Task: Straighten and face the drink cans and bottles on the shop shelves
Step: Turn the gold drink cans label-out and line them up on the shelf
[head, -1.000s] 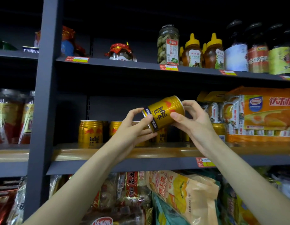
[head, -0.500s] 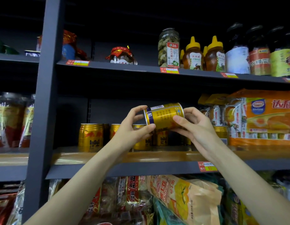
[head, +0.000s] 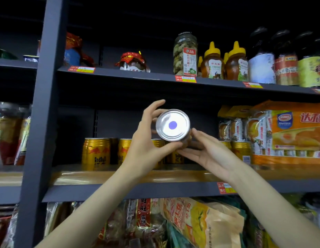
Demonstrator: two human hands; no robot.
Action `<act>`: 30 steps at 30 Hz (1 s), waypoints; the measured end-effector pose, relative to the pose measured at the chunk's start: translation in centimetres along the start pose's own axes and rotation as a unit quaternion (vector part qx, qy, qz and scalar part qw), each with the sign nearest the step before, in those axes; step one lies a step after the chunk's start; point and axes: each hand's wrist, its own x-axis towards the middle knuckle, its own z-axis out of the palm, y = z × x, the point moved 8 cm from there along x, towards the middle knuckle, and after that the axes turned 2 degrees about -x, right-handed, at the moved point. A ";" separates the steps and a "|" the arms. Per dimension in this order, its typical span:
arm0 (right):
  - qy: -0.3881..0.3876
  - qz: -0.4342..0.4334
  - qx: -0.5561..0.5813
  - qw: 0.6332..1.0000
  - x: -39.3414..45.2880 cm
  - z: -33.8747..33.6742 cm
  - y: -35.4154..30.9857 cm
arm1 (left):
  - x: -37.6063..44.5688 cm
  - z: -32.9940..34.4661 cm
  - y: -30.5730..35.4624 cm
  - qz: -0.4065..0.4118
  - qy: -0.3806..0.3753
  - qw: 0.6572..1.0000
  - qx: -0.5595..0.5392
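Fingers of my left hand (head: 146, 151) curl round the can (head: 172, 125) from nine o'clock; my right hand (head: 207, 154) cups it from five, likely to inspect its base. Held above the shelf (head: 119, 176) row, its long axis points straight at me, silver end facing.

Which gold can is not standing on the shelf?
The can held in both hands, silver end facing the camera. The other gold cans stand upright on the shelf.
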 end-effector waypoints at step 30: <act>-0.054 -0.306 -0.304 0.900 -1.7 3.0 -3.8 | -0.1 1.7 -4.7 -0.069 -0.093 0.991 0.071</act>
